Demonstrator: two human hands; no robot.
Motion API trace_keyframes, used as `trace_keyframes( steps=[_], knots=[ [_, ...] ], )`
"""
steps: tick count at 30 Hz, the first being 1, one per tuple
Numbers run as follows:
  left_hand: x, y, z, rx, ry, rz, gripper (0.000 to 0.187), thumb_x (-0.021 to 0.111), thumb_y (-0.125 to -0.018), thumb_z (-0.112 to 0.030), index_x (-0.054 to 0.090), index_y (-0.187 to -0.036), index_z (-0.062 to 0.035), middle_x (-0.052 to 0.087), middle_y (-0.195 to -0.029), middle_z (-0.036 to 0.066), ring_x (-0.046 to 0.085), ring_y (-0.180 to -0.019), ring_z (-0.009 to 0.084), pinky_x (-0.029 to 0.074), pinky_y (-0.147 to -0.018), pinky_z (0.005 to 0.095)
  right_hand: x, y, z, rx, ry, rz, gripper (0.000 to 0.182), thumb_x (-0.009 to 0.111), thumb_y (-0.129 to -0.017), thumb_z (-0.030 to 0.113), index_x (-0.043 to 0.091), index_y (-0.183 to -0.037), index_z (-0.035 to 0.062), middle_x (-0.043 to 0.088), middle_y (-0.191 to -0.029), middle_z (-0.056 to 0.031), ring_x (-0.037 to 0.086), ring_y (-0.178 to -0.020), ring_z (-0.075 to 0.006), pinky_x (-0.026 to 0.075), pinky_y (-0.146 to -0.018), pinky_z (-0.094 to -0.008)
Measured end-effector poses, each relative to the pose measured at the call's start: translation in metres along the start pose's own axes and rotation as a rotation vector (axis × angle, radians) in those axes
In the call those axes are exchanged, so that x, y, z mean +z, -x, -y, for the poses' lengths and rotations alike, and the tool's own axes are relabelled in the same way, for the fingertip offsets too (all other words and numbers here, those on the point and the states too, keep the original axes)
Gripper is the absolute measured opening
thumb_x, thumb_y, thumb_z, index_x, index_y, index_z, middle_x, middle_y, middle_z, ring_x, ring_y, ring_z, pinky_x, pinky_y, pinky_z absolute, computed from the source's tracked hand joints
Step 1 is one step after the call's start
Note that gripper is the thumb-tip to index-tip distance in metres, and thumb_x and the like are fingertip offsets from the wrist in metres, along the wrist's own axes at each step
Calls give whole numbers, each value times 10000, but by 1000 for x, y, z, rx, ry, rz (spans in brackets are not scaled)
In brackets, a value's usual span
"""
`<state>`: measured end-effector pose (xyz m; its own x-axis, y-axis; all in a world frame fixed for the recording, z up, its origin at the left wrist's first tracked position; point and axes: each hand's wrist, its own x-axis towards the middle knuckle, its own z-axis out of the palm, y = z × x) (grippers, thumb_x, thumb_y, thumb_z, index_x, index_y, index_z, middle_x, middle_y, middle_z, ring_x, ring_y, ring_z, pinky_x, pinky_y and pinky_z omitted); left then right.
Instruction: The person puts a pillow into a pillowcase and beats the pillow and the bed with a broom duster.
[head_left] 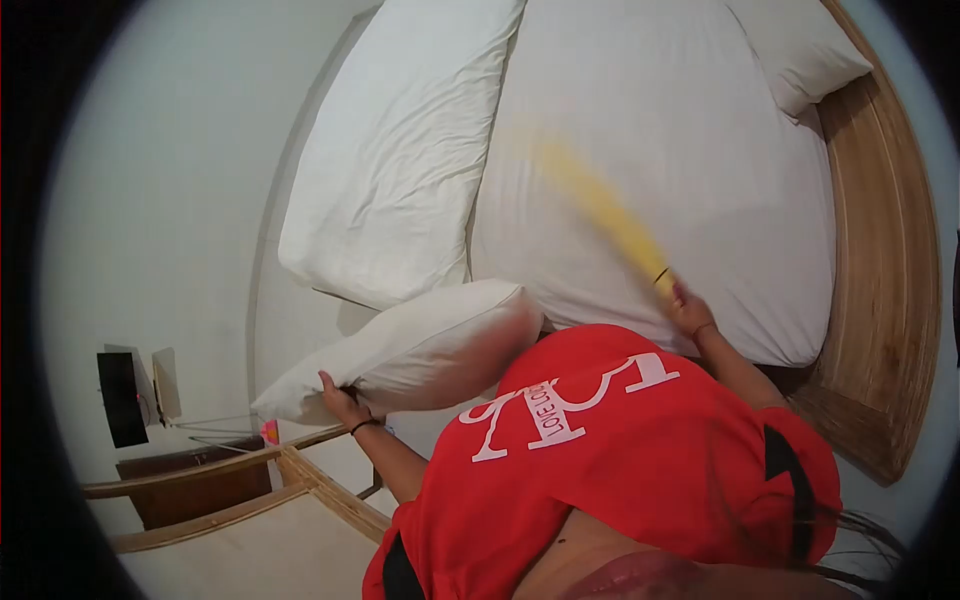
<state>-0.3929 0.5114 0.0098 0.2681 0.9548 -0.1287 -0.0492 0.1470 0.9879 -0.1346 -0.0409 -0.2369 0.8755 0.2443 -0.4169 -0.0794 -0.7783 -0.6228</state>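
At lower centre, a red fabric shirt [640, 450] reads "LOVE".
Left hand [345, 403] clasps a white pillow [430, 350]; right hand [691, 309] wraps a long, blurred yellow implement [603, 209].

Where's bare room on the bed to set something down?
Bare sheet lies between the blurred yellow tool and the wooden board. Crowded: the left side, with the white cover and the pillow in the left hand.

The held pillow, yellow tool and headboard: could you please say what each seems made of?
Held pillow: probably matte fabric, from its soft creases and seam. Headboard: likely wood, low sheen, given the brown grain. Yellow tool: too blurred to tell.
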Motion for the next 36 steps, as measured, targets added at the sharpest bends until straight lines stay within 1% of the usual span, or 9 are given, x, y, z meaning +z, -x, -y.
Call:
trace_keyframes(
  steps=[5,7,9,12,19,24,28,35,36],
  knots=[
    [29,-3,-2,76,-37,20,508,486,-922,-405,535,-1106,67,588,-1076,135,562,-958,233,427,-862,349,-7,-26,15,260,-638,-659,569,634,-802,165,417,-1327,164,627,-988,-118,589,-739,-194,488,-671,-363],
    [39,3,-21,138,36,47,516,486,-924,-392,501,-1151,72,567,-1122,150,544,-1009,245,410,-902,358,41,-33,-23,323,-219,-2,713,643,-757,311,306,-1384,250,598,-1130,-164,596,-968,-355,465,-845,-431],
    [45,10,-52,192,90,75,545,481,-923,-399,464,-1198,71,540,-1176,164,525,-1058,258,394,-937,365,58,8,-36,-375,207,496,630,586,-778,333,358,-1359,243,608,-1108,-167,607,-943,-354,473,-833,-432],
    [53,29,-100,323,227,68,603,427,-929,-438,386,-1275,54,470,-1267,187,475,-1141,289,353,-996,391,10,41,0,-246,69,453,572,559,-789,309,409,-1334,224,601,-1128,-159,596,-979,-351,475,-849,-389],
    [26,-52,-80,645,61,15,595,399,-923,-450,411,-1268,35,435,-1308,178,446,-1172,326,341,-1011,434,-50,-3,17,281,-753,-441,781,665,-760,118,249,-1418,188,546,-1222,-141,579,-1009,-238,474,-817,-338],
    [74,-108,13,30,-83,-229,479,487,-906,-405,527,-1132,15,578,-889,82,486,-775,181,418,-698,355,11,-6,-3,415,-135,-77,739,630,-785,219,244,-1413,258,551,-1209,-175,548,-1084,-295,446,-879,-383],
    [91,-90,82,-119,-72,-243,568,423,-924,-415,424,-1236,59,505,-1183,159,522,-1042,307,445,-871,437,17,52,-58,-249,-66,399,599,544,-814,344,346,-1366,227,566,-1146,-214,539,-1061,-383,434,-904,-416],
    [56,-107,87,-210,-45,-208,564,357,-943,-401,383,-1282,49,480,-1216,194,522,-1059,336,450,-896,470,-54,35,-54,165,-502,-895,424,551,-842,155,504,-1258,90,622,-1034,-144,586,-897,-223,477,-776,-328],
    [58,-107,91,-213,22,-190,629,390,-919,-463,377,-1287,46,490,-1205,191,522,-1058,333,467,-872,471,-50,34,-57,315,-476,-678,490,563,-824,195,454,-1297,133,607,-1071,-162,580,-941,-253,459,-820,-335]
  ],
)
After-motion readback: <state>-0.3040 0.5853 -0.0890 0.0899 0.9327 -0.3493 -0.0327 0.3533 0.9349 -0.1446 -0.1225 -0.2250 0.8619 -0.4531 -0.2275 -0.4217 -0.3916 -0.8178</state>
